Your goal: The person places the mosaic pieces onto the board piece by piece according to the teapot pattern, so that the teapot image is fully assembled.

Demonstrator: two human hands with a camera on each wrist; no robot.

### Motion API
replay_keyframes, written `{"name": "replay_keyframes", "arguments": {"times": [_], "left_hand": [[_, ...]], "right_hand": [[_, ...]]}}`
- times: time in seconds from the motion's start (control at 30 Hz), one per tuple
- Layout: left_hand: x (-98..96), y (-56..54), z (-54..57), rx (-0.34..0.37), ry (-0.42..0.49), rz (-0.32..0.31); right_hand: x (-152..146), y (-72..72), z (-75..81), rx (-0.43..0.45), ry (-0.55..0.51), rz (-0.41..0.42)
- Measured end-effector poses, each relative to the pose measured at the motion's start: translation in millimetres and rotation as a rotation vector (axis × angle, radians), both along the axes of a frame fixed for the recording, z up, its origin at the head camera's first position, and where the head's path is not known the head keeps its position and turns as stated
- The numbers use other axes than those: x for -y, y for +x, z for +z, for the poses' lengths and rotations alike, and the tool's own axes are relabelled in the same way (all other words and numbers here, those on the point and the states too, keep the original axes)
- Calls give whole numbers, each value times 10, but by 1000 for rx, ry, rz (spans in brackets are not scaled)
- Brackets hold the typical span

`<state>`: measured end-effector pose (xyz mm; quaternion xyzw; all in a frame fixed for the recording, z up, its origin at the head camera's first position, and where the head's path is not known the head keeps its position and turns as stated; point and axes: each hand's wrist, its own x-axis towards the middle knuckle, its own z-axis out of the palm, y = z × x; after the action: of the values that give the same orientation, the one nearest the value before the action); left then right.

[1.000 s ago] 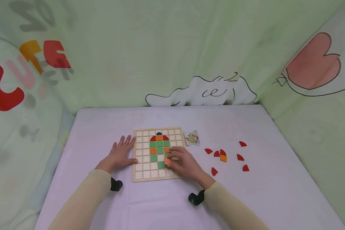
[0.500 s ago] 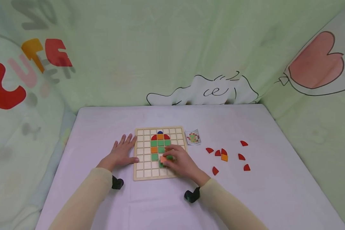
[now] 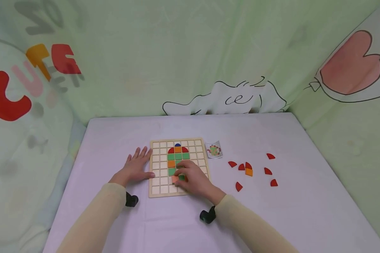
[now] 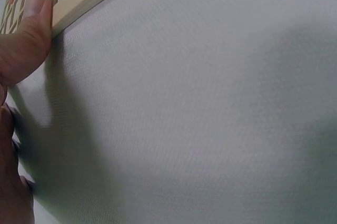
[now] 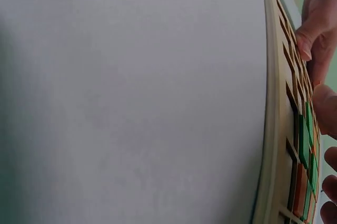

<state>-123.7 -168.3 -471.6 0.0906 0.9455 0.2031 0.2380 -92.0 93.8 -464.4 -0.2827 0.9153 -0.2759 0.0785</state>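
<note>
A wooden grid board (image 3: pixel 159 189) lies on the table, its middle cells filled with green, orange and red tiles and a blue piece at the top. My right hand (image 3: pixel 194 178) is over the lower part of the board and pinches an orange square tile (image 3: pixel 175 179) between thumb and fingers. That hand covers some of the tiles. My left hand (image 3: pixel 133 170) lies with fingers spread at the board's left edge. In the left wrist view its thumb (image 4: pixel 35 3) rests on the wooden frame.
Right of the board is a small picture card (image 3: pixel 214 150) with a coloured pattern. Farther right lie several loose red quarter-circle pieces (image 3: pixel 267 171) and one orange square (image 3: pixel 248 172). Fabric walls (image 3: pixel 130 63) rise behind and beside the table (image 3: pixel 164 232).
My right hand has moved left across the lower board, carrying the orange tile one cell or so to the left. My left hand keeps its place at the edge.
</note>
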Motion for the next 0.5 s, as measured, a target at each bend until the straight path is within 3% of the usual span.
{"name": "replay_keyframes", "arguments": {"times": [0.3,0.5], "left_hand": [[0,1,16,-2,11,0],[15,11,19,-7,17,-6]], "right_hand": [[92,15,13,-70,50,4],[135,22,17,-66,87,-6]]}}
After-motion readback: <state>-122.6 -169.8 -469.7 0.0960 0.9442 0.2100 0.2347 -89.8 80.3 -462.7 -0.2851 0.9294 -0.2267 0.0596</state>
